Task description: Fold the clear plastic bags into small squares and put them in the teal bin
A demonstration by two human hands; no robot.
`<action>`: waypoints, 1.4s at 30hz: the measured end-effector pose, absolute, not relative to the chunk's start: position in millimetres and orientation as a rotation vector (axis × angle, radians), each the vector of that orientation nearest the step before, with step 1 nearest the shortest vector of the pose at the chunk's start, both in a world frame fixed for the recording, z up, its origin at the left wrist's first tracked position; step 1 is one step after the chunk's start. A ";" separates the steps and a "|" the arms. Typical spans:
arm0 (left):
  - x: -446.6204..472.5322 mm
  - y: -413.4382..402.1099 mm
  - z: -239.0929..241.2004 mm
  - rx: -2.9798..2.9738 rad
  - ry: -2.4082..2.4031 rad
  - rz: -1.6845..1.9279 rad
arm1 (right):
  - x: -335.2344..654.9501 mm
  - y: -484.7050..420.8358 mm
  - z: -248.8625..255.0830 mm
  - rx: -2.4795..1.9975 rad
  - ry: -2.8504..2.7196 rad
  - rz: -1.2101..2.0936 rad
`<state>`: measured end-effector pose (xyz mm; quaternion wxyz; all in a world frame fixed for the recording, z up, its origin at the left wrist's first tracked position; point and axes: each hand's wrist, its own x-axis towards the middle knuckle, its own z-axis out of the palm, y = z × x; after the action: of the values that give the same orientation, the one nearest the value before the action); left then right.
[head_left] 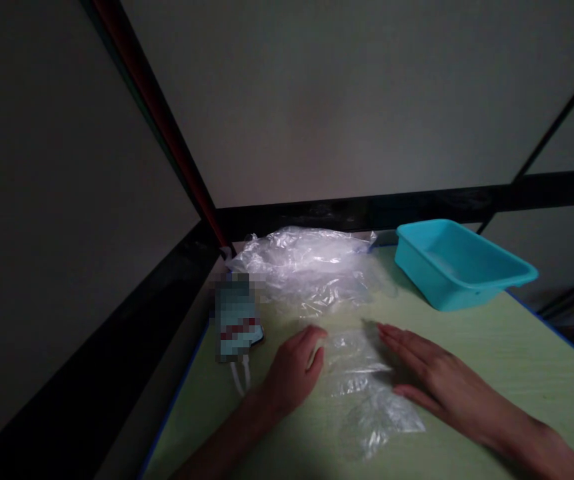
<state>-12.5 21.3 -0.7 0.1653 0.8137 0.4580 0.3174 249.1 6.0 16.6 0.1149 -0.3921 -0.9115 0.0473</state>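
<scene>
A clear plastic bag (361,373) lies spread on the light green table, between my two hands. My left hand (294,370) is at the bag's left edge, its fingers curved and the thumb apart from them; nothing shows in its grasp. On the other side, my right hand (427,370) has its fingers stretched out over the bag's right edge, thumb apart. Whether either hand presses on the plastic is hard to tell. Behind them, a crumpled heap of clear plastic bags (307,260) sits at the table's back edge.
A turquoise plastic basin (467,267) stands at the back right of the table (527,373). At the left edge lies a phone (239,320), blurred out, with a white cable (239,377). Walls close off the back and left.
</scene>
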 end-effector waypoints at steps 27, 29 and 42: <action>15.5 0.4 13.9 2.636 1.169 0.541 | 233.4 7.7 -13.5 -1.188 -2.664 -0.094; 31.8 -1.5 16.0 2.658 1.120 0.444 | 228.4 6.2 -16.8 -1.184 -2.650 -0.124; 24.5 1.9 -8.8 2.716 1.115 0.291 | 226.4 4.4 -22.3 -1.158 -2.659 -0.137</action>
<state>24.5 1.9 -8.8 0.0956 0.9164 0.3762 0.0982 226.4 4.4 -22.3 0.1188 -0.3962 -0.9093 -0.0468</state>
